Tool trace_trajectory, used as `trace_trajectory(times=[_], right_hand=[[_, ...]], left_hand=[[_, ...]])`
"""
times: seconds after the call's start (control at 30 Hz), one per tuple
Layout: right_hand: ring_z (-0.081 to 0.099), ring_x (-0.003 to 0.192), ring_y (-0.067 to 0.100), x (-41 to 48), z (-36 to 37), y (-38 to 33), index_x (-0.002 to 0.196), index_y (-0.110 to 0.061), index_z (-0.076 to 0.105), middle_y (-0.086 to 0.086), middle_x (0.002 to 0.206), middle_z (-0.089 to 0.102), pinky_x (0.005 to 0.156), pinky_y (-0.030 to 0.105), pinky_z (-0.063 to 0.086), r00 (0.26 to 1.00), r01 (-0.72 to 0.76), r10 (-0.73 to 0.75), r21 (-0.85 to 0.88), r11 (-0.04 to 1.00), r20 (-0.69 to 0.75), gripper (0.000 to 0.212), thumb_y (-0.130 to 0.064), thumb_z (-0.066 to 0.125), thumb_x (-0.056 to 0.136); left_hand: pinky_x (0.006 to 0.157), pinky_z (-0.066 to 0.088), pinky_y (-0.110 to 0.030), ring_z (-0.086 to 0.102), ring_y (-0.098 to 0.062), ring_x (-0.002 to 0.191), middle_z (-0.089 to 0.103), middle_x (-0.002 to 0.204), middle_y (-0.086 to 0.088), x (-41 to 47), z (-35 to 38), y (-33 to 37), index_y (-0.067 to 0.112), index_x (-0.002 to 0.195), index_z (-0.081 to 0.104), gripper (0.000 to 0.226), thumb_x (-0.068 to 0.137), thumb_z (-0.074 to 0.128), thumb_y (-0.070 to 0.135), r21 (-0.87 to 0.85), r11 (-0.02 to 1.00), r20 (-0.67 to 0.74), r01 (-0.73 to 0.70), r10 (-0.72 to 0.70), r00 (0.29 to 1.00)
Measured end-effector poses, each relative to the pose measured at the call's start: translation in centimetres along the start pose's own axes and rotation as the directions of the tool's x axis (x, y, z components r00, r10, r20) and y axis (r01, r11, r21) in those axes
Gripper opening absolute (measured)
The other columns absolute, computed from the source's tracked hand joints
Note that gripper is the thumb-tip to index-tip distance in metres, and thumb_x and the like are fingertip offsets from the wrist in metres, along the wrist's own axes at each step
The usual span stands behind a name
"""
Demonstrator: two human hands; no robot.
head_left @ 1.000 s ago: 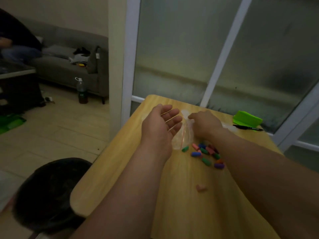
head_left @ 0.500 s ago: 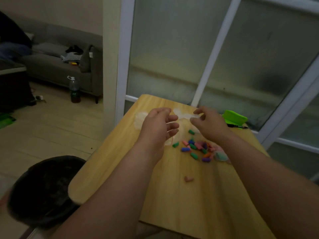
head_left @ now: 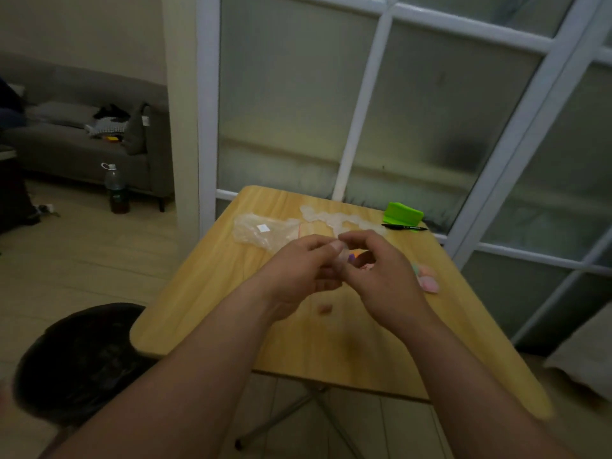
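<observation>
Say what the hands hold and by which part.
Left hand and right hand pinch a small clear bag between them; the exact part is hidden.

1 camera sits on my head, facing forward and down along my forearms. My left hand (head_left: 298, 270) and right hand (head_left: 381, 273) meet close below it, mid-frame, over the wooden table (head_left: 205, 309). The wide lens also takes in the glass door (head_left: 430, 111) ahead and the sofa (head_left: 66, 144) far left.

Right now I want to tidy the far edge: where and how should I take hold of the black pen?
Take the black pen at mid-barrel, from above, thumb and finger across it. It lies flat, lengthwise left to right, and the green object close behind probably blocks that side.
</observation>
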State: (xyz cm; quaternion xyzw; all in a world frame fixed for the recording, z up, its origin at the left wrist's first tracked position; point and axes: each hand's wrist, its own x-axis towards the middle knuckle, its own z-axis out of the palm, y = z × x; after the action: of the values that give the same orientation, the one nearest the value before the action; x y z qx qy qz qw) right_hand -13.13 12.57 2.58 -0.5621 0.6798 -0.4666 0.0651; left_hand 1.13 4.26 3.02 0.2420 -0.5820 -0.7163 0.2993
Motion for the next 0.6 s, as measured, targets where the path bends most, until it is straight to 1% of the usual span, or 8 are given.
trace_trajectory(times=[0.07, 0.1, 0.2, 0.27, 0.33, 0.37, 0.5, 0.6], right_hand=[[0.063, 0.1, -0.002, -0.8, -0.2, 0.0, 0.131, -0.036, 0.065, -0.019, 0.118, 0.068, 0.075, 0.016, 0.054, 1.0, -0.006, 0.006, 0.011, 1.0, 0.011, 0.033, -0.032, 0.073, 0.099], [0.064, 0.102, -0.002, -1.0, -0.3, 0.0, 0.132, -0.036, 0.065, -0.019, 0.119, 0.068, 0.077, 0.017, 0.055, 1.0, -0.01, 0.01, 0.025, 1.0, 0.022, 0.034, -0.031, 0.073, 0.099], [0.065, 0.108, -0.001, -1.2, -0.5, 0.3, 0.135, -0.038, 0.065, -0.017, 0.12, 0.069, 0.086, 0.021, 0.057, 0.992, -0.112, 0.102, 0.149, 0.982, 0.072, 0.035, -0.029, 0.069, 0.101], [0.068, 0.11, 0.007, -0.9, -0.5, 0.5, 0.129, -0.038, 0.068, -0.012, 0.118, 0.072, 0.089, 0.031, 0.058, 0.971, -0.241, 0.231, 0.261, 0.935, 0.068, 0.029, -0.03, 0.066, 0.102], [0.072, 0.105, 0.018, -0.6, -0.8, 0.6, 0.116, -0.032, 0.074, -0.005, 0.108, 0.078, 0.082, 0.035, 0.055, 0.94, -0.339, 0.33, 0.379, 0.861, 0.09, 0.016, -0.033, 0.067, 0.102], [0.074, 0.103, 0.019, -0.6, -0.9, 0.7, 0.111, -0.028, 0.075, -0.003, 0.104, 0.079, 0.08, 0.034, 0.053, 0.932, -0.36, 0.345, 0.408, 0.839, 0.113, 0.014, -0.035, 0.069, 0.101], [0.071, 0.103, 0.02, -0.6, -1.2, 1.5, 0.104, -0.022, 0.079, 0.001, 0.103, 0.08, 0.079, 0.036, 0.048, 0.904, -0.425, 0.397, 0.448, 0.787, 0.159, 0.019, -0.037, 0.076, 0.094], [0.066, 0.094, 0.019, -0.5, -1.3, 2.0, 0.096, -0.022, 0.078, 0.004, 0.095, 0.078, 0.073, 0.035, 0.043, 0.878, -0.475, 0.431, 0.491, 0.73, 0.209, 0.016, -0.037, 0.078, 0.091]], left_hand=[[0.096, 0.06, -0.039, 0.075, -0.026, 0.105, 0.077, 0.115, -0.013, -0.4, -0.1, -0.1, 0.008, 0.13, 0.066, 0.027, 0.108, 0.057, 0.019, -0.03, 1.0, 0.045, 0.004, -0.003, 0.999], [0.098, 0.06, -0.04, 0.075, -0.026, 0.108, 0.077, 0.117, -0.013, -0.6, -0.1, -0.2, 0.007, 0.131, 0.064, 0.027, 0.107, 0.057, 0.017, -0.035, 0.999, 0.067, 0.005, -0.003, 0.998], [0.092, 0.062, -0.036, 0.076, -0.027, 0.106, 0.076, 0.116, -0.017, -1.0, 0.0, -0.5, 0.007, 0.132, 0.063, 0.028, 0.105, 0.06, 0.014, -0.029, 1.0, 0.059, 0.0, 0.002, 0.998], [0.087, 0.064, -0.034, 0.077, -0.028, 0.102, 0.075, 0.114, -0.02, -1.1, 0.0, -0.5, 0.01, 0.13, 0.064, 0.028, 0.103, 0.065, 0.016, 0.007, 1.0, 0.028, -0.017, 0.017, 0.999], [0.084, 0.064, -0.032, 0.077, -0.026, 0.099, 0.076, 0.112, -0.018, -1.0, 0.0, -0.5, 0.015, 0.128, 0.068, 0.027, 0.101, 0.068, 0.018, 0.069, 0.997, 0.028, -0.042, 0.04, 0.999], [0.083, 0.064, -0.031, 0.078, -0.025, 0.098, 0.076, 0.111, -0.017, -1.0, 0.0, -0.6, 0.017, 0.127, 0.069, 0.026, 0.101, 0.068, 0.019, 0.099, 0.994, 0.033, -0.051, 0.048, 0.998], [0.081, 0.064, -0.032, 0.078, -0.025, 0.094, 0.079, 0.105, -0.013, -0.5, 0.3, -0.8, 0.022, 0.125, 0.071, 0.025, 0.1, 0.07, 0.023, 0.172, 0.984, 0.05, -0.054, 0.046, 0.998], [0.082, 0.064, -0.034, 0.078, -0.028, 0.093, 0.078, 0.103, -0.017, -0.4, 0.5, -0.9, 0.02, 0.125, 0.073, 0.026, 0.099, 0.071, 0.025, 0.167, 0.984, 0.078, -0.06, 0.048, 0.996]])
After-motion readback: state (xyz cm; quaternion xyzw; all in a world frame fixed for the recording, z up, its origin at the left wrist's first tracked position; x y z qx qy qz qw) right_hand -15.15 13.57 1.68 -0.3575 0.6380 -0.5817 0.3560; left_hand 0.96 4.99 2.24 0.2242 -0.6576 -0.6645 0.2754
